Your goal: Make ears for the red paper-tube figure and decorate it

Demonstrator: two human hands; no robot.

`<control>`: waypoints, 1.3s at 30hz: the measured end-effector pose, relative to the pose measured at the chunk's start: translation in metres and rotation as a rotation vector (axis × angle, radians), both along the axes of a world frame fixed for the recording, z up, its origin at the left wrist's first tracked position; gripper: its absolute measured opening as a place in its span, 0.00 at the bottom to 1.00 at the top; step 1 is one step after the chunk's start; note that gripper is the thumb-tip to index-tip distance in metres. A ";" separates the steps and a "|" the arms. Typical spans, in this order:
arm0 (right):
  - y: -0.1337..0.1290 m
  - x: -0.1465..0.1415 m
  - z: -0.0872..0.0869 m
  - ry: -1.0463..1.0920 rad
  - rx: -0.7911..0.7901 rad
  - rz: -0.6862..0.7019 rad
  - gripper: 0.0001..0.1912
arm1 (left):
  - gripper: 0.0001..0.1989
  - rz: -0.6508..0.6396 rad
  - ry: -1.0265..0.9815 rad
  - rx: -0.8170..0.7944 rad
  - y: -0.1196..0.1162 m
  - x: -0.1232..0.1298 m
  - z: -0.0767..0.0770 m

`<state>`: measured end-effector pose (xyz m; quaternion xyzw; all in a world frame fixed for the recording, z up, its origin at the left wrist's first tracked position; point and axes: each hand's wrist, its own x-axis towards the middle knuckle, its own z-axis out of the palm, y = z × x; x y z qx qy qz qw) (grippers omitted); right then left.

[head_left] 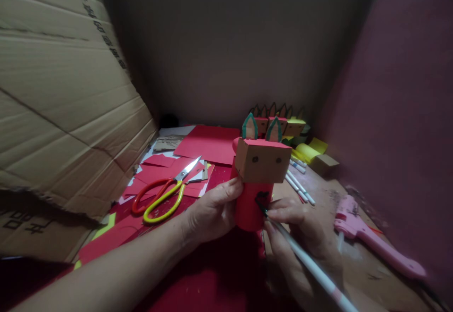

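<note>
A paper animal figure stands upright in my left hand, whose fingers wrap round the side of its red tube body. Its head is a brown cardboard box with two dark dots, a red top and two ears edged in green. My right hand pinches a white marker pen near its dark tip. That tip touches the front of the red tube, where a small black mark shows. The fingers of my left hand behind the tube are hidden.
Red-and-yellow-handled scissors lie partly open on red paper pieces at left. Several similar figures stand behind. More markers, a yellow paper roll and a pink glue gun lie right. A cardboard sheet rises at left.
</note>
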<state>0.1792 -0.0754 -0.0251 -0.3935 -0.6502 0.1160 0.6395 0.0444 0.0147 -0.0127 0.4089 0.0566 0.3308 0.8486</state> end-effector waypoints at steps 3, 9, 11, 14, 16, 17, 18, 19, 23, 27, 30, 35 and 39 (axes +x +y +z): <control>0.002 0.000 0.001 -0.009 0.010 0.006 0.13 | 0.19 0.004 -0.005 -0.018 0.000 0.000 0.000; 0.004 0.002 0.005 -0.019 -0.003 0.025 0.13 | 0.21 -0.006 0.020 -0.037 0.000 -0.001 -0.001; 0.003 0.002 0.005 -0.015 -0.023 0.028 0.13 | 0.21 0.001 0.027 -0.047 0.000 -0.001 -0.002; 0.000 0.002 0.004 0.002 -0.030 0.017 0.12 | 0.21 0.007 0.030 -0.059 0.001 -0.002 -0.003; 0.000 0.002 0.003 0.010 -0.037 0.017 0.12 | 0.22 0.006 0.029 -0.065 0.001 -0.002 -0.004; 0.000 0.002 0.002 0.006 -0.036 0.021 0.12 | 0.22 0.005 0.028 -0.066 0.001 -0.002 -0.004; 0.000 0.002 0.002 -0.001 -0.032 0.022 0.12 | 0.21 0.005 0.028 -0.066 0.001 -0.002 -0.004; 0.001 0.002 0.003 -0.012 -0.028 0.020 0.12 | 0.21 0.005 0.027 -0.061 0.001 -0.001 -0.003; 0.002 0.002 0.004 -0.007 0.003 0.002 0.11 | 0.21 0.005 0.028 -0.032 0.001 -0.001 -0.003; 0.002 0.002 0.003 -0.012 0.003 -0.004 0.12 | 0.21 0.001 0.024 -0.040 0.001 -0.002 -0.004; 0.001 0.002 0.002 -0.009 0.008 0.003 0.12 | 0.20 0.004 0.022 -0.040 0.001 -0.002 -0.005; 0.000 0.003 -0.001 -0.012 -0.022 0.012 0.12 | 0.20 0.000 0.017 -0.048 0.001 -0.001 -0.004; 0.001 0.002 0.000 0.016 -0.023 0.039 0.12 | 0.21 0.010 0.019 -0.043 0.000 0.000 -0.002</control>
